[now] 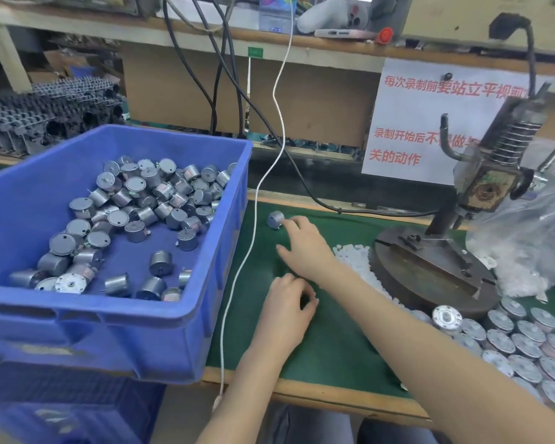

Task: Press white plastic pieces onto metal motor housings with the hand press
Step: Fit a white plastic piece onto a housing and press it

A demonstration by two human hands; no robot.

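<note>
A blue bin (109, 331) at the left holds a loose heap of metal housings (135, 216). A white cable (253, 225) hangs just beside it, down over the green mat (334, 347). The left hand (285, 306) is over the mat with its fingers curled toward the thumb; whether they pinch anything cannot be told. Beyond it the right hand (305, 248) reaches out with straight fingers, their tips at a lone housing (275, 219) lying on its side. White pieces (353, 254) are heaped against the base of the press (481, 187). Behind the press, a sign (414, 123) in red reads "每次录制前要站立平视", "录制开始后不" and "关的动作", partly hidden. Rowed housings (526, 341) sit at the right.
</note>
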